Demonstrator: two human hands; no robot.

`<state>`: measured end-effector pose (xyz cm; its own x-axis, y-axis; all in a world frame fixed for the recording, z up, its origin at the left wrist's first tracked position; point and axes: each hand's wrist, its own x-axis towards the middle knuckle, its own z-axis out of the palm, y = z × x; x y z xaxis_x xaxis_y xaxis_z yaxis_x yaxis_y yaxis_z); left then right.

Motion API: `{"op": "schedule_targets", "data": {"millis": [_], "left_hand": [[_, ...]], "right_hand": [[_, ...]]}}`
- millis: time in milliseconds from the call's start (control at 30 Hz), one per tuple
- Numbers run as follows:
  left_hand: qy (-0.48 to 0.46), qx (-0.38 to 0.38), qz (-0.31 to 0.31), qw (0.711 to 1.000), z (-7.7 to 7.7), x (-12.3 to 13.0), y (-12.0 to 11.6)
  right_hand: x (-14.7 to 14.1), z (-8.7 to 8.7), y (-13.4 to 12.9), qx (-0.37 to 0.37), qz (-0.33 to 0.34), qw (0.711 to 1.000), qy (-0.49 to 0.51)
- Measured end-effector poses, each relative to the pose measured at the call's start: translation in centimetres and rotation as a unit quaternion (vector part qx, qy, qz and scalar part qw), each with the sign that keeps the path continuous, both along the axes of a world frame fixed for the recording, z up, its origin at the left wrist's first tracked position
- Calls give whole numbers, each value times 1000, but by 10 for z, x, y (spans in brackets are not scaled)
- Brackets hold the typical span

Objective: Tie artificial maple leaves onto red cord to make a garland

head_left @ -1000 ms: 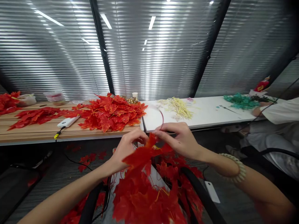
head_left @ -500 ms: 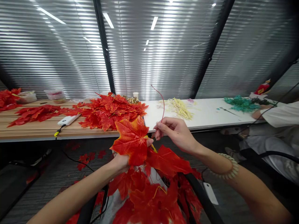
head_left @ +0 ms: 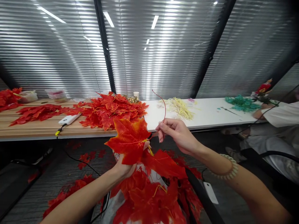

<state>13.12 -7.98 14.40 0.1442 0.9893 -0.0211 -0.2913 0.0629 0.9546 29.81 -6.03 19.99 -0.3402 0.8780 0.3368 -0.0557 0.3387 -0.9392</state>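
Note:
My left hand (head_left: pixel 127 165) is closed on a red artificial maple leaf (head_left: pixel 129 141) with orange edges, held in front of me. Yellow stems show at its base by my thumb, and a second red leaf (head_left: pixel 164 163) hangs to the right of it; whether my fingers grip that one too is hidden. Between thumb and forefinger, my right hand (head_left: pixel 175 132) pinches a thin dark red stem (head_left: pixel 164 105) that curves upward with a small knob at its tip. More red leaves (head_left: pixel 149 199) lie heaped on my lap below both hands.
A large pile of red leaves (head_left: pixel 112 109) covers part of the wooden table (head_left: pixel 28 132). On the white table (head_left: pixel 205 115) lie yellow strips (head_left: pixel 182 109) and a teal heap (head_left: pixel 243 103). A co-worker's sleeve (head_left: pixel 280 113) is at right. A black cable (head_left: pixel 79 163) hangs down left.
My left hand and its leaf have shifted slightly left. My right hand with the stem has moved a little right, so the gap between the hands is wider.

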Motion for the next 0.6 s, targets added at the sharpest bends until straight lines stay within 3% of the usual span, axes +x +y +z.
{"op": "schedule_targets", "data": {"millis": [267, 600], "left_hand": [[-28, -7, 7, 1000, 4, 6, -4], [-57, -11, 26, 998, -6, 2, -8]], "right_hand": [[-2, 3, -5, -46, -5, 998, 45], [4, 0, -13, -48, 8, 997, 60]]}}
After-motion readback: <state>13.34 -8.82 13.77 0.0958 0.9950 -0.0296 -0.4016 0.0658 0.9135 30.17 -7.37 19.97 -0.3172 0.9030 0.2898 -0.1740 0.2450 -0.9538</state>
